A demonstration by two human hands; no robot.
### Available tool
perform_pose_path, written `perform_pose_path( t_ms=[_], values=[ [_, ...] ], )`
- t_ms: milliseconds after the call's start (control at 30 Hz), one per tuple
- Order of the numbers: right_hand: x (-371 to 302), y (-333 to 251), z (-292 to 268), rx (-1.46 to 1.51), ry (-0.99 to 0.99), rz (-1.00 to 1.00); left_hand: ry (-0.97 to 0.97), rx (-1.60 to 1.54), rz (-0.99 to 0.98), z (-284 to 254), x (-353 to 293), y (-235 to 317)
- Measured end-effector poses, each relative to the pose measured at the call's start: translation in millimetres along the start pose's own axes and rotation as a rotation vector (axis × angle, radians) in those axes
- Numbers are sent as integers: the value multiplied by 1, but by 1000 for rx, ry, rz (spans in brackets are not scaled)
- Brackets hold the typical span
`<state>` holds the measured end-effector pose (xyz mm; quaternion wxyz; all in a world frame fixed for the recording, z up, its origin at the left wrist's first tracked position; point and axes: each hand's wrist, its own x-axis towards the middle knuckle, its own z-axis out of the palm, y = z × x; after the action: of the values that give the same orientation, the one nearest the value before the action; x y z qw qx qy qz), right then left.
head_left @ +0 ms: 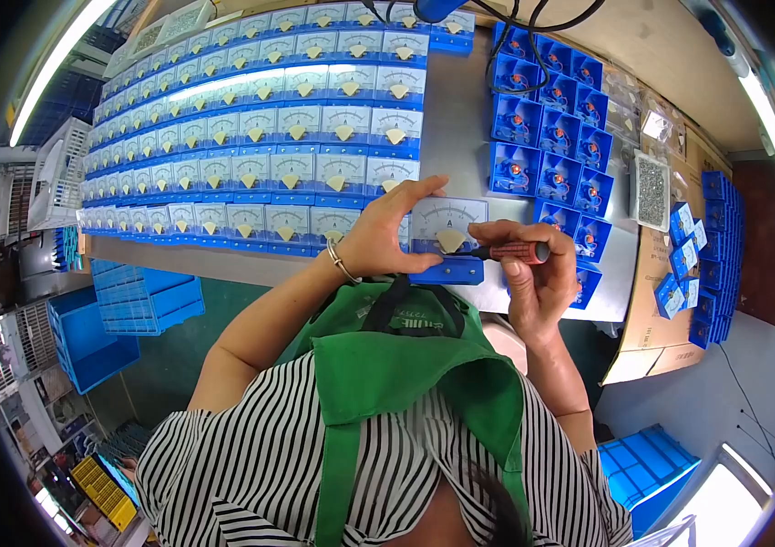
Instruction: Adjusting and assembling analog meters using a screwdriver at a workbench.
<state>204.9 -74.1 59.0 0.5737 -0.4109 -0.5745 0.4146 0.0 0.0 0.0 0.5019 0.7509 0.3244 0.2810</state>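
An analog panel meter (pixel 447 216) with a clear cover, a white dial and a blue base is right in front of me at the table's near edge. My left hand (pixel 385 231) grips its left side, fingers at the top corner and thumb low on the front. In my right hand (pixel 542 287) is a screwdriver (pixel 522 252) with a red and black handle, held between thumb and fingers. Its shaft points left across the lower front of the meter, below the cream fan-shaped piece. Whether the tip touches a screw is too small to tell.
Rows of similar meters (pixel 292 123) fill the table's left side. Open blue housings (pixel 515 169) with red parts and wires stand to the right, beside a tray of small metal parts (pixel 651 190). Dark cables (pixel 542 46) hang at the back. Blue crates (pixel 146 296) stand at lower left.
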Motion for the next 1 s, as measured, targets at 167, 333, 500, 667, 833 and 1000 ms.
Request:
perform_pose_path(
  t_ms=[167, 333, 500, 667, 833, 1000],
  values=[
    [2, -1, -5, 116, -86, -73, -29, -58, 24, -1, -2, 0],
    [-1, -2, -9, 97, -125, -55, -38, -70, 19, -1, -4, -5],
    [0, 0, -8, 129, -117, -98, -39, -83, 9, -2, -2, -2],
    [-3, -7, -6, -83, -84, -3, -45, -20, 40, -3, -3, -1],
    [0, -28, -4, -559, -198, -88, 5, 79, 126, 0, -5, -10],
    [8, -36, -6, -358, -574, -143, 32, 67, 162, 0, -6, -13]
  ],
)
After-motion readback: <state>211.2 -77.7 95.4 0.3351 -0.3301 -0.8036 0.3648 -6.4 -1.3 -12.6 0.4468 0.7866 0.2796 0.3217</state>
